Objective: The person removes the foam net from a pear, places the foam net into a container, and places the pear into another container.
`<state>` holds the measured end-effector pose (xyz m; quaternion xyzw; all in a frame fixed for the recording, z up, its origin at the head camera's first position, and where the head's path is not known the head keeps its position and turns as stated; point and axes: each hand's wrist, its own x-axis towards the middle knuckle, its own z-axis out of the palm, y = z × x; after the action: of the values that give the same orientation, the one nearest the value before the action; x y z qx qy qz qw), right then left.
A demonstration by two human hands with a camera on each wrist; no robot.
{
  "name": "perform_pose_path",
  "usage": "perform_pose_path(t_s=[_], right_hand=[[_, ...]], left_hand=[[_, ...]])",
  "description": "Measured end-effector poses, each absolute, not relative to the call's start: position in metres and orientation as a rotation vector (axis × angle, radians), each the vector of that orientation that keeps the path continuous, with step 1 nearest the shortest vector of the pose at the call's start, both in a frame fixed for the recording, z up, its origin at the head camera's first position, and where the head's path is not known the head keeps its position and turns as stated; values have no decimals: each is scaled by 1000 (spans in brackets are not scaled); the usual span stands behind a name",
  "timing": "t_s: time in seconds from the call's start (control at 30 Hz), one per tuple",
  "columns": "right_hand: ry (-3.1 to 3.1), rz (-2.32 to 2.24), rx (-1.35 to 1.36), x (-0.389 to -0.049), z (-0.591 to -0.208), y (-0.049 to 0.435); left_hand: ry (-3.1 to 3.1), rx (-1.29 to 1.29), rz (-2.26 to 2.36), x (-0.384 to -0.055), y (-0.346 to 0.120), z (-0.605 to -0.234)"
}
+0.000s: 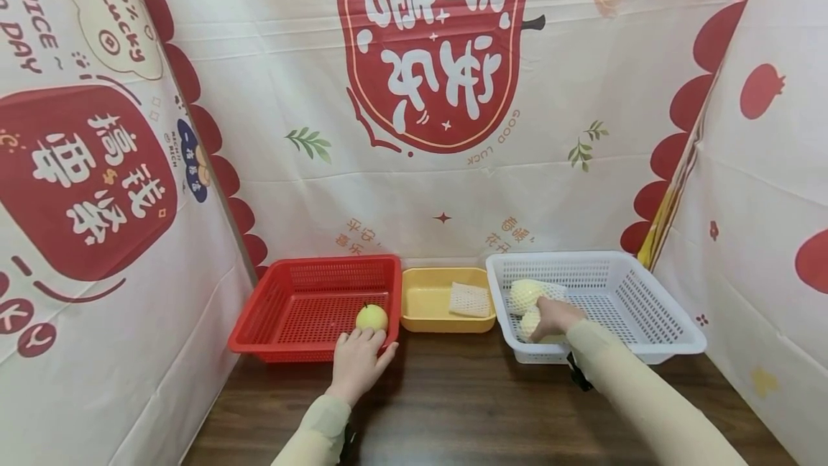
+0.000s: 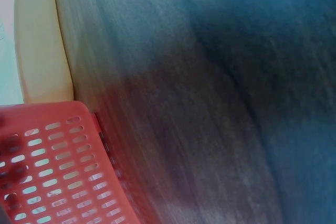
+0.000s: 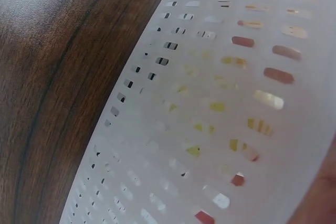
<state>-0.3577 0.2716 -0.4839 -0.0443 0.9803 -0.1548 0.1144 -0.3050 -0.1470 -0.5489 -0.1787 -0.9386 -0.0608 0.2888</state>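
A round yellow-green pear [image 1: 371, 318] with a dark stem sits in the front right corner of the red basket [image 1: 310, 354]. My left hand [image 1: 359, 359] reaches over that basket's front rim, its fingertips at the near side of the pear and the thumb spread to the right. Inside the white basket [image 1: 666, 348], two pale yellow pears in white foam nets lie at the left. My right hand [image 1: 558, 317] grips the nearer netted pear [image 1: 530, 323]; the farther netted pear [image 1: 527, 293] lies just behind it. In the right wrist view the basket wall hides most of the hand.
Between the baskets stands a yellow tray [image 1: 423, 302] with an empty white foam net [image 1: 470, 300] in its right part. Dark wood table [image 1: 446, 401] runs in front. Printed cloth walls [image 1: 440, 200] stand behind and at both sides.
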Motion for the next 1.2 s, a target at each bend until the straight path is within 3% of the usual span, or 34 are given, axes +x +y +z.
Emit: perform_pose_path(t_s=[1.2], right_hand=[[2952,-452,-158,-357,-499,267]], left_hand=[[-2487,-470,-141,-306,-147,-551]])
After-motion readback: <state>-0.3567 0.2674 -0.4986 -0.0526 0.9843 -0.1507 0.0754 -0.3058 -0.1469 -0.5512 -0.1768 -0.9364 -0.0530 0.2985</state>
